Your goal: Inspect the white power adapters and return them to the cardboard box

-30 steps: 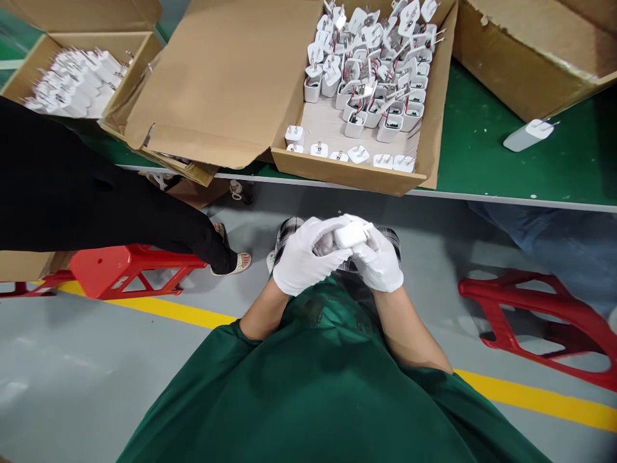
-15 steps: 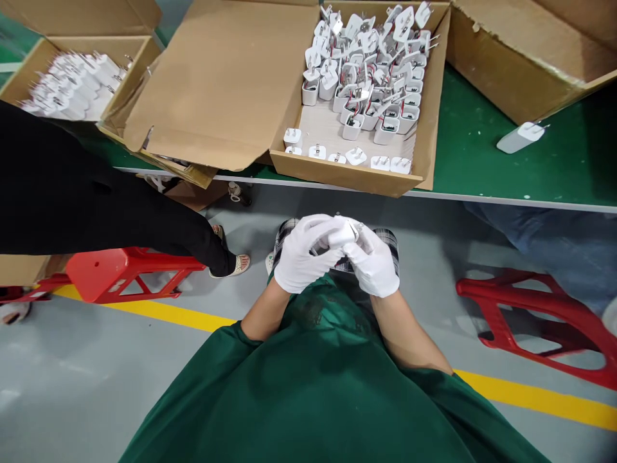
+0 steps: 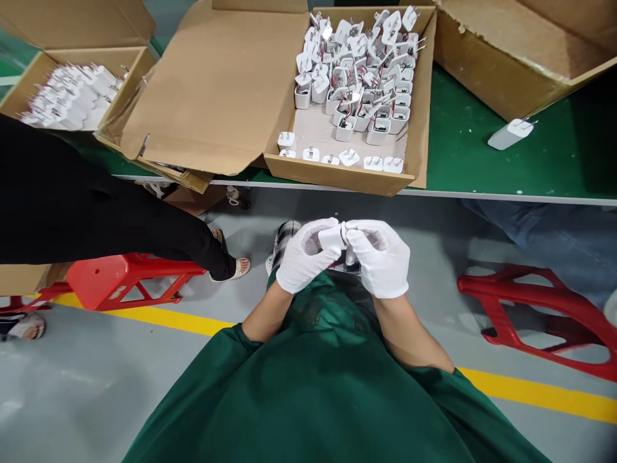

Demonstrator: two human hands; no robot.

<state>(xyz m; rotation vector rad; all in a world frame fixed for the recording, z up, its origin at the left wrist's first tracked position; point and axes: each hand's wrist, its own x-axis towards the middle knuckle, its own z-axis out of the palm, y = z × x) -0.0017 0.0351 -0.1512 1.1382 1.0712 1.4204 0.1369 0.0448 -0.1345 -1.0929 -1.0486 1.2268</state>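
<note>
Over my lap, both white-gloved hands meet at one small white charger (image 3: 331,238). My left hand (image 3: 304,256) is closed around its body. The fingers of my right hand (image 3: 383,257) pinch its right end, where the prong face would be; the glove hides most of that end. Ahead of my hands, a cardboard box (image 3: 337,177) on the bench holds many white chargers (image 3: 357,77). Several of those have their pronged caps off, with red wires showing. Closed chargers (image 3: 349,157) line the box's near side, prongs up.
A single charger (image 3: 511,134) lies on the green bench (image 3: 463,154) at right, beside another cardboard box (image 3: 506,71). At left is a box of white chargers (image 3: 72,96). A person's black-clothed leg (image 3: 159,212) and a red stool (image 3: 110,280) are left; another red stool (image 3: 530,315) is right.
My right hand has turned and shifted slightly right, its fingers now at the charger's end. The charger has tilted to lie more level in my left hand. The view has shifted slightly.
</note>
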